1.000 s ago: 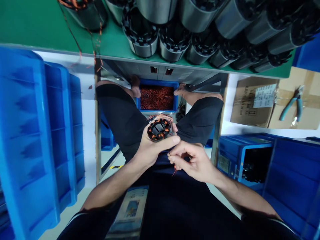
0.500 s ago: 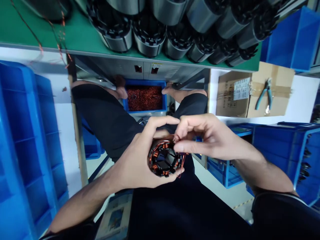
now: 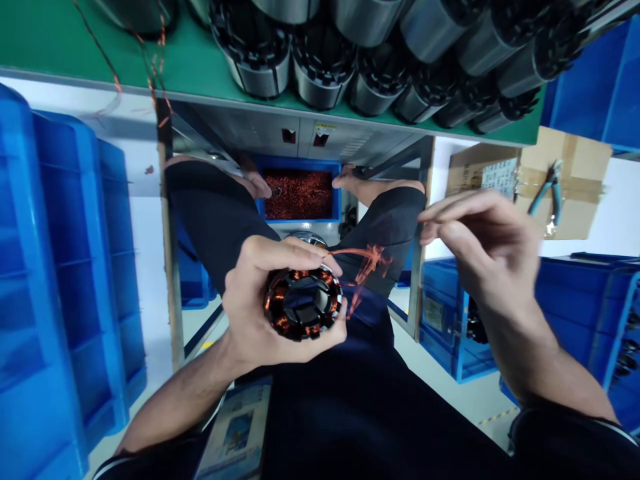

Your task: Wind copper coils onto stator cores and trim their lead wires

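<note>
My left hand (image 3: 277, 307) is wrapped around a motor stator (image 3: 273, 307), a ring with black slot insulation and copper windings, its open end facing me. Loose copper wires (image 3: 370, 260) stick out from the stator's right side, their ends frayed and blurred. Away to the right, my right hand (image 3: 490, 253) is raised with its fingers extended and the thumb below them, and I see nothing in it. It hovers left of the pliers (image 3: 556, 193), which lie on a cardboard box (image 3: 575, 143), apart from them.
Several more stators (image 3: 320, 77) stand in rows on the green bench (image 3: 195, 83). Below it, a blue bin (image 3: 300, 162) of copper wire scraps sits between the feet. Blue crates (image 3: 65, 267) are stacked at left, and other blue crates (image 3: 575, 293) stand at right.
My right hand has let go of the copper wires and moved right, up toward the box. The stator in my left hand has shifted slightly left, and its wires now hang free.
</note>
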A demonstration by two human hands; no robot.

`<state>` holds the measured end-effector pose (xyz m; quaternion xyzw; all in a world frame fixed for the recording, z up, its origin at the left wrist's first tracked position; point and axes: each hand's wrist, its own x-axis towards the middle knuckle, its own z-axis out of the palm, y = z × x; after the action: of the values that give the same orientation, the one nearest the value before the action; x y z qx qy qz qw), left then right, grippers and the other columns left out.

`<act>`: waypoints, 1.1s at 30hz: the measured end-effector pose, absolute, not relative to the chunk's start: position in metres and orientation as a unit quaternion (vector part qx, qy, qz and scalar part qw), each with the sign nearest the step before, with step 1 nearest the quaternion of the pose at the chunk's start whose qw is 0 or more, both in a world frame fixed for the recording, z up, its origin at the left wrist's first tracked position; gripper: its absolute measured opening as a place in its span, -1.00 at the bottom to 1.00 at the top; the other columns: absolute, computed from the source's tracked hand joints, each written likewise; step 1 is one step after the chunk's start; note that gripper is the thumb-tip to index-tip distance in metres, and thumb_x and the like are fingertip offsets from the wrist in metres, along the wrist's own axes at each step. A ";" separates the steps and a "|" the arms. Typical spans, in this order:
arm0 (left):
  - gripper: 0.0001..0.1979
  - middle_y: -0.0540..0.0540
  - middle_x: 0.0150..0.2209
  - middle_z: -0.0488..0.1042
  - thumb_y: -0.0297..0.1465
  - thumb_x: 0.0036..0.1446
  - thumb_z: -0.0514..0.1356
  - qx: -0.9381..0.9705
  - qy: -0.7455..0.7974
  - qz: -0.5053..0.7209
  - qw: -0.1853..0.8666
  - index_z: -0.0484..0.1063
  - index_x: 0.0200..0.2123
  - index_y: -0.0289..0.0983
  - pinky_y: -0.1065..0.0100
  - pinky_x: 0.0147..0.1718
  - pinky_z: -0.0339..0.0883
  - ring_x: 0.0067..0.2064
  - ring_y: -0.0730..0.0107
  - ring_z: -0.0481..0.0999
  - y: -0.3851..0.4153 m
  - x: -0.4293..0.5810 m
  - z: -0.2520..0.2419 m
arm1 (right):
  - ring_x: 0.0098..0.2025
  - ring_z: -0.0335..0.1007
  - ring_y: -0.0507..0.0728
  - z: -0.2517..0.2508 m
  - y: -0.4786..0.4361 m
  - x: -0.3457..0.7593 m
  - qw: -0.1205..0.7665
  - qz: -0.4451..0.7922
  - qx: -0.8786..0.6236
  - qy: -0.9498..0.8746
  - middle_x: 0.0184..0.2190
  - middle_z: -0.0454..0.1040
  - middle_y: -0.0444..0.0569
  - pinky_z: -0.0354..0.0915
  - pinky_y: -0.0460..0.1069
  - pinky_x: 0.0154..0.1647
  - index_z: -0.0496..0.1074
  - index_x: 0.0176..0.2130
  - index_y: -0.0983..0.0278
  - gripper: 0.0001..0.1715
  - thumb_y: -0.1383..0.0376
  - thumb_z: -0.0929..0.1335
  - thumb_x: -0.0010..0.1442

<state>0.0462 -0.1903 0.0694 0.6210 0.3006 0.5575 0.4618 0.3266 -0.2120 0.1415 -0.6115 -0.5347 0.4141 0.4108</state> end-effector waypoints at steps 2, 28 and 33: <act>-0.26 0.01 -0.08 0.61 -0.41 -0.05 0.69 0.624 0.323 0.539 0.464 0.55 0.20 -0.07 0.13 -0.24 0.80 -0.18 0.18 0.82 -0.191 0.044 0.074 | -0.20 0.72 0.23 0.159 -0.219 0.323 0.393 0.356 -0.567 -0.630 -0.17 0.76 -0.05 0.70 0.12 -0.17 0.77 -0.12 -0.03 -0.75 0.23 0.74 0.25; -0.22 0.00 -0.03 0.67 -0.12 -0.09 0.81 0.557 0.350 0.464 0.594 0.52 0.09 -0.05 0.11 0.00 0.73 -0.04 0.22 0.75 -0.192 0.044 0.086 | -0.27 0.70 0.14 0.155 -0.213 0.289 0.210 0.322 -0.458 -0.802 0.11 0.80 -0.17 0.62 0.06 -0.32 0.77 0.09 -0.12 -0.82 0.01 0.53 0.56; -0.21 0.02 -0.05 0.68 -0.16 -0.08 0.81 0.541 0.355 0.473 0.599 0.51 0.12 -0.03 0.12 0.04 0.74 -0.04 0.24 0.78 -0.196 0.042 0.084 | -0.16 0.76 0.19 0.148 -0.210 0.287 0.228 0.413 -0.499 -0.727 0.05 0.81 -0.04 0.66 0.08 -0.23 0.78 0.15 -0.04 -0.67 -0.02 0.43 0.64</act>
<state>0.0417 -0.1956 0.0838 0.5407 0.3545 0.4729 0.5986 0.2865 -0.2102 0.1476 -0.4989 -0.7268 0.4133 0.2281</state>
